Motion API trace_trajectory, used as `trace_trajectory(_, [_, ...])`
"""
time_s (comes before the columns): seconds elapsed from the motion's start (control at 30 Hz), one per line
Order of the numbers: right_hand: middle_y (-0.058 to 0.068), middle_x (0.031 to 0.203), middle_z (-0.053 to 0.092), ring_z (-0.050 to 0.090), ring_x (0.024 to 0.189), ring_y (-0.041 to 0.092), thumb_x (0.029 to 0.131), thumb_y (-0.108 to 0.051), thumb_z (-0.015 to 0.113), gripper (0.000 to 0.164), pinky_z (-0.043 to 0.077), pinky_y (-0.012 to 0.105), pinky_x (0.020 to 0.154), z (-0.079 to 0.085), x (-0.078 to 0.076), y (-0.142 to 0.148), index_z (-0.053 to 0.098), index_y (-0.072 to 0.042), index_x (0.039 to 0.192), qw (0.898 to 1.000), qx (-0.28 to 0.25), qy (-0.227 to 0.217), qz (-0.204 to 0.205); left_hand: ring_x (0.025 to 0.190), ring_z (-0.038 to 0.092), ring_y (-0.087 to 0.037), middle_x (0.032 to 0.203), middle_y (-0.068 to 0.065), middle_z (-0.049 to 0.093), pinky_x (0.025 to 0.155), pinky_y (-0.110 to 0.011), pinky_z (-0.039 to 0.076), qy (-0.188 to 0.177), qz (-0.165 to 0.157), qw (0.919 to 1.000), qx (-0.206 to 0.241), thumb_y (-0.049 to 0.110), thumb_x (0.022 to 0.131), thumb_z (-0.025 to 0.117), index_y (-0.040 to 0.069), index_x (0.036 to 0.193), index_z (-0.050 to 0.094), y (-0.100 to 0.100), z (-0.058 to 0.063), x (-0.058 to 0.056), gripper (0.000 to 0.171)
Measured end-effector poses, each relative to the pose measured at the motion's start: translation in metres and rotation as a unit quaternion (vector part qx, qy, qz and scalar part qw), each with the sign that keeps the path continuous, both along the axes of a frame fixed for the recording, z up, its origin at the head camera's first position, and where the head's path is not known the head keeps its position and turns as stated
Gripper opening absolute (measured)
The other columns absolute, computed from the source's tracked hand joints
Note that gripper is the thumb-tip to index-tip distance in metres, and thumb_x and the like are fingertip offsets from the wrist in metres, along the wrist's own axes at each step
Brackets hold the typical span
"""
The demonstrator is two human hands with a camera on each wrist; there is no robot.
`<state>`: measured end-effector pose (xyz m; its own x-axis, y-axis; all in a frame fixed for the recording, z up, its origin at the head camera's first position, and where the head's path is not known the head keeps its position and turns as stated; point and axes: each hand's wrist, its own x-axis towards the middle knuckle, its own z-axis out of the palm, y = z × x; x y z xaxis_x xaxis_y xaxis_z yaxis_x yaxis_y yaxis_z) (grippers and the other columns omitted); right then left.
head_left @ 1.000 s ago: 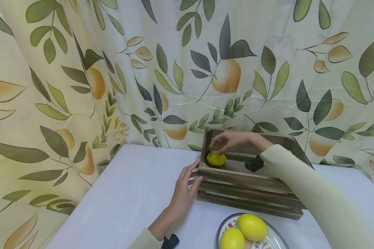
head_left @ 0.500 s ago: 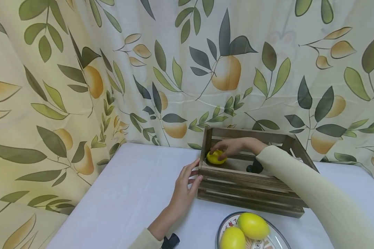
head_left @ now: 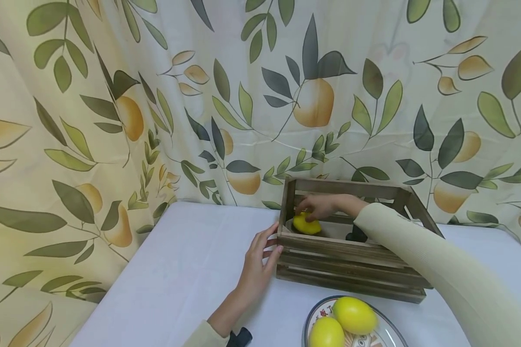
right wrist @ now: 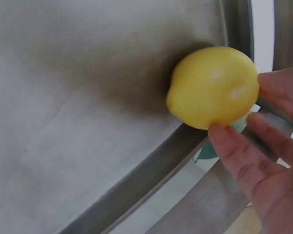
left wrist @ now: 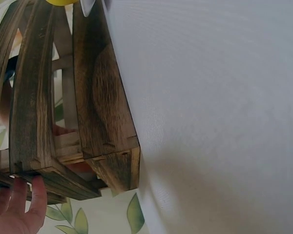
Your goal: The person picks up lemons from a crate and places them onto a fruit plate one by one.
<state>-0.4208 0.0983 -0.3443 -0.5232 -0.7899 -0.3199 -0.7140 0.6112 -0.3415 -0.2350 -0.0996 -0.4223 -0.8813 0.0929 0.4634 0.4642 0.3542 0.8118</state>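
Inside the dark slatted wooden crate point(head_left: 351, 267), my right hand point(head_left: 321, 207) pinches a yellow lemon point(head_left: 306, 224) near the left end. The right wrist view shows this lemon point(right wrist: 212, 87) between the thumb on one side and the fingertips point(right wrist: 219, 134) on the other, over the crate's pale grey bottom point(right wrist: 88, 97). My left hand point(head_left: 257, 265) rests against the crate's left end, its fingers mostly straight. In the left wrist view, the left hand's fingers point(left wrist: 38, 192) touch the end slats. Two more lemons point(head_left: 354, 315) lie on a patterned round plate point(head_left: 392, 332) in front of the crate.
A white-covered table point(head_left: 191, 260) carries the crate and plate. Behind and to the left hangs a curtain point(head_left: 226, 96) printed with leaves and fruit. The crate's front wall rises between the plate and the lemon inside.
My right hand has come down onto the lemon in the crate and taken hold of it. The lemon has shifted slightly right. My left hand has stayed against the crate.
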Motion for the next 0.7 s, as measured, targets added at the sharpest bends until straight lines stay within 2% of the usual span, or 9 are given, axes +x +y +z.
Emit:
trace_trajectory(0.13, [0.017, 0.120, 0.060, 0.059, 0.102, 0.025, 0.094, -0.005, 0.059, 0.031, 0.055, 0.037, 0.081, -0.002, -0.003, 0.005, 0.059, 0.002, 0.124, 0.998, 0.002, -0.056, -0.026, 0.116, 0.058, -0.024, 0.137, -0.008, 0.049, 0.091, -0.038, 0.054, 0.000, -0.001, 1.0000, 0.000, 0.016, 0.099, 0.057, 0.021, 0.149, 0.038, 0.001, 0.000, 0.000, 0.053])
trace_trajectory(0.23, [0.015, 0.120, 0.057, 0.058, 0.099, 0.021, 0.094, -0.007, 0.062, 0.035, 0.057, 0.034, 0.075, -0.003, -0.003, 0.008, 0.056, -0.001, 0.128, 0.993, 0.015, -0.109, -0.050, 0.116, 0.058, -0.025, 0.137, -0.008, 0.048, 0.091, -0.037, 0.054, 0.001, -0.002, 1.0000, 0.000, 0.016, 0.100, 0.057, 0.020, 0.149, 0.038, 0.002, -0.001, 0.000, 0.053])
trace_trajectory(0.43, [0.018, 0.131, 0.049, 0.054, 0.112, 0.028, 0.094, -0.010, 0.065, 0.047, 0.058, 0.039, 0.081, -0.005, -0.002, 0.012, 0.049, -0.004, 0.138, 0.986, 0.026, -0.147, -0.079, 0.116, 0.058, -0.025, 0.136, -0.009, 0.049, 0.091, -0.039, 0.054, 0.006, 0.001, 1.0000, 0.002, 0.016, 0.099, 0.057, 0.020, 0.149, 0.038, 0.002, -0.001, 0.000, 0.053])
trace_trajectory(0.6, [0.020, 0.138, 0.043, 0.051, 0.116, 0.029, 0.091, -0.009, 0.069, 0.054, 0.058, 0.038, 0.082, -0.008, -0.002, 0.014, 0.045, -0.007, 0.140, 0.980, 0.026, -0.163, -0.107, 0.116, 0.058, -0.026, 0.135, -0.009, 0.049, 0.091, -0.040, 0.054, 0.007, 0.002, 1.0000, 0.002, 0.015, 0.099, 0.058, 0.020, 0.149, 0.039, 0.001, -0.001, 0.000, 0.053])
trace_trajectory(0.7, [0.019, 0.137, 0.044, 0.051, 0.113, 0.028, 0.089, -0.007, 0.071, 0.055, 0.058, 0.037, 0.081, -0.008, -0.003, 0.017, 0.046, -0.007, 0.137, 0.981, 0.028, -0.162, -0.100, 0.116, 0.058, -0.026, 0.134, -0.009, 0.049, 0.090, -0.040, 0.054, 0.011, 0.001, 0.9999, 0.005, 0.014, 0.099, 0.058, 0.020, 0.148, 0.040, 0.002, -0.001, 0.000, 0.053])
